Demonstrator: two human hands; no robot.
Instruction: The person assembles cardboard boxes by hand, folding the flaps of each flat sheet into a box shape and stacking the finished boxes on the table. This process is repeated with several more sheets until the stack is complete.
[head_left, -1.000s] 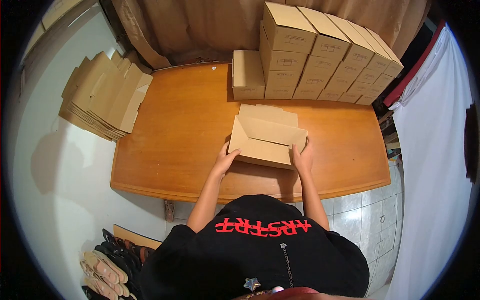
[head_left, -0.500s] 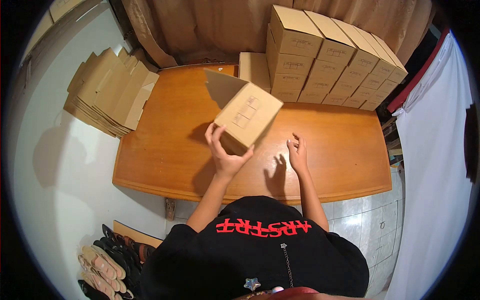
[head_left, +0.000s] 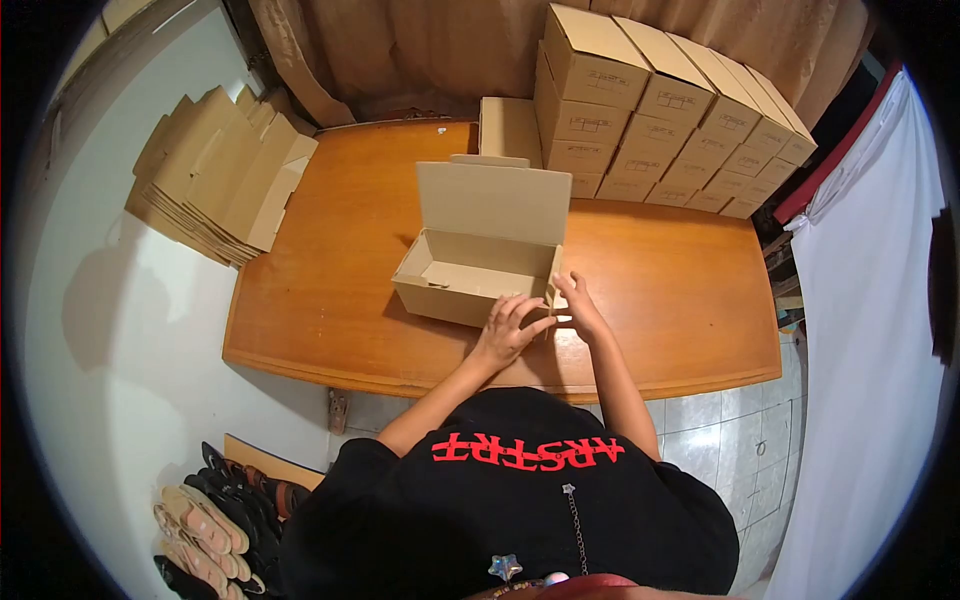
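An open cardboard box [head_left: 450, 303] sits on the wooden table in front of me, its lid [head_left: 495, 203] standing up at the back. Its inside shows bare cardboard. At the box's front right corner, my left hand [head_left: 507, 333] has its fingers bent over the front wall's top edge. My right hand [head_left: 582, 310] grips the right end of the same box, with thumb and fingers around the end panel. Both hands nearly meet at that corner, and the small flap between them is partly hidden by fingers.
Several closed cardboard boxes [head_left: 650, 130] with printed ends are stacked at the back right of the table [head_left: 660, 300]. Another plain box [head_left: 508, 132] stands beside them. Flattened cardboard sheets [head_left: 215, 175] lean in a pile at the left. Shoes [head_left: 215, 520] lie on the floor, lower left.
The box has gone from tilted in my left hand to resting on the table, opening upward with its lid raised. My left hand moved right to its corner; my right hand now touches its right end.
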